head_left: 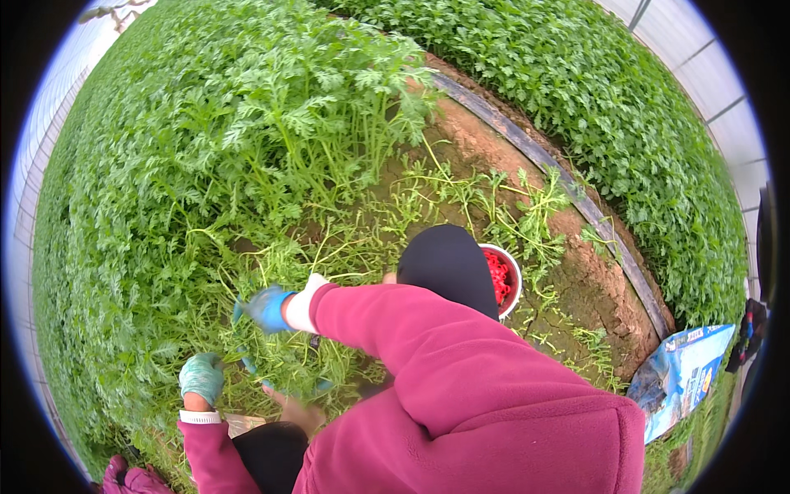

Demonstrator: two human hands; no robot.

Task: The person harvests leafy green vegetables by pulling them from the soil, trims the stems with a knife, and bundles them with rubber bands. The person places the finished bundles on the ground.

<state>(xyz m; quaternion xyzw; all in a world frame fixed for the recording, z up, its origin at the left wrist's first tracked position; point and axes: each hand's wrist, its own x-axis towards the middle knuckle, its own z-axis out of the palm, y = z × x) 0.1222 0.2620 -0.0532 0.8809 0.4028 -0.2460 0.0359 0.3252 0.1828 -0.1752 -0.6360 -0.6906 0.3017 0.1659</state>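
My left hand (202,375), in a green knit glove, is low among the leaves at the left, its fingers curled. Leafy stems touch its side, but whether it grips any is hidden. Above it, my right hand (270,309) wears a blue glove and is blurred by motion over cut greens; its fingers are unclear. Between and below the hands, a curved blue strip (248,363) shows partly through loose greens (333,364). Tall leafy green plants (296,129) stand beyond my right hand, with pale stems showing at their base.
A white bucket (517,290) of small red pieces stands beside my dark-trousered knee (444,262). A black strip (531,148) edges the soil bed. A printed plastic bag (679,376) lies at right. Part of a purple garment (136,478) shows at lower left.
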